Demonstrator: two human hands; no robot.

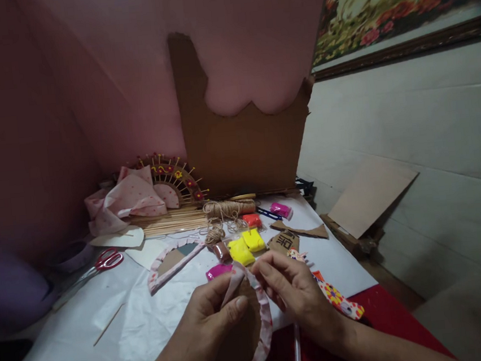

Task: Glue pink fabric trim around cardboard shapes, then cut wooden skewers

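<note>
My left hand [209,319] grips a curved cardboard piece [254,315], its thumb lying on the brown face. Pale pink fabric [265,314] with small red marks is folded over the curved rim in pleats. At the top of the rim my right hand [296,288] is closed, thumb and fingertips pinching the fabric edge. A second half-round cardboard piece [172,262] with a fabric-covered border lies just beyond. Close past my fingers are yellow packets [242,252], a magenta packet [219,271] and a brown packet [221,253].
Red-handled scissors [108,259] and a thin stick [108,325] lie left on the white sheet [91,354]. Behind are jute twine [230,207], wooden sticks [168,222], a decorated fan-shaped piece [180,178] and a large cut cardboard sheet [246,151]. Patterned fabric [339,296] lies right.
</note>
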